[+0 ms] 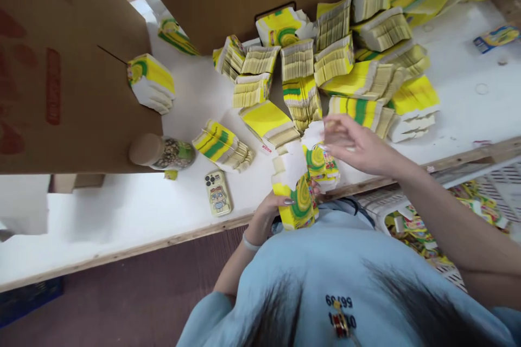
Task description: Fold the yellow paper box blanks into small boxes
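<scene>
A bundle of flat yellow-and-green printed cartons with white flaps is gripped in my left hand, thumb across its front, close to my body. Just right of it, another printed carton piece leans out toward my right hand. My right thumb and curled fingers meet its white upper flap; the exact grip is partly hidden. Beyond my hands, several stacks of the same cartons lie on the white table. One yellow stack is right in front of the held bundle.
Large cardboard boxes stand at the left and back. A lidded jar lies on its side near a phone. At right, a small blue-yellow packet is on the table. Below the edge sits a white basket with colourful pieces.
</scene>
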`<state>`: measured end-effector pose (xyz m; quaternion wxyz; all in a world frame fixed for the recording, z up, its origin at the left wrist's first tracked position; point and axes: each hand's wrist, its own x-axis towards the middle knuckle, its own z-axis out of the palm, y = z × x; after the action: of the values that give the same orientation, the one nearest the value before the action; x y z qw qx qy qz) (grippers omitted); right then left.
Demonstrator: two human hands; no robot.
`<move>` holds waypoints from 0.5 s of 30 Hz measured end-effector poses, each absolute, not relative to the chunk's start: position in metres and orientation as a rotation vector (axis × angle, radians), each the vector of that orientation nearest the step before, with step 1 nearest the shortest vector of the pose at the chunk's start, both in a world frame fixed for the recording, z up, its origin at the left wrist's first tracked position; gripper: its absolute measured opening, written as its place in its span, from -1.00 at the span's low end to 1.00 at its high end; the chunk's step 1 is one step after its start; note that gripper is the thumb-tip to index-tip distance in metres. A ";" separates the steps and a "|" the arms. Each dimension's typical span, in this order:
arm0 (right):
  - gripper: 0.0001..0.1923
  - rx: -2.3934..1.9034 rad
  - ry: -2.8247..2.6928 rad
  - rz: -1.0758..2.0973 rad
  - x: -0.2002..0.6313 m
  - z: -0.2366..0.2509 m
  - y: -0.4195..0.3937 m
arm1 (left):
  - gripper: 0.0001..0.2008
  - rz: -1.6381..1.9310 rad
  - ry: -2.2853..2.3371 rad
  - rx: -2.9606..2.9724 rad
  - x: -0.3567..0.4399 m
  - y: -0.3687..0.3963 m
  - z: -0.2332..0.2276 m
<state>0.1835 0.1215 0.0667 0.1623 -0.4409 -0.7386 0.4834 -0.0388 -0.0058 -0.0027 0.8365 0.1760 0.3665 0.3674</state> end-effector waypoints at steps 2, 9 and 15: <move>-0.36 -0.995 -2.196 1.285 0.177 0.072 0.133 | -0.23 0.736 0.759 0.377 -0.036 -0.001 -0.001; -0.40 -0.814 -2.625 1.147 0.157 0.073 0.129 | -0.28 0.665 0.747 0.352 -0.033 -0.005 -0.002; -0.43 -0.809 -2.602 0.892 0.174 0.070 0.111 | -0.39 0.693 0.807 0.248 -0.032 -0.008 -0.004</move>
<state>0.1736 0.1106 0.0703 0.1370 -0.2794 -0.8989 0.3084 -0.0323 -0.0082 -0.0044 0.8546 0.1178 0.3836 0.3297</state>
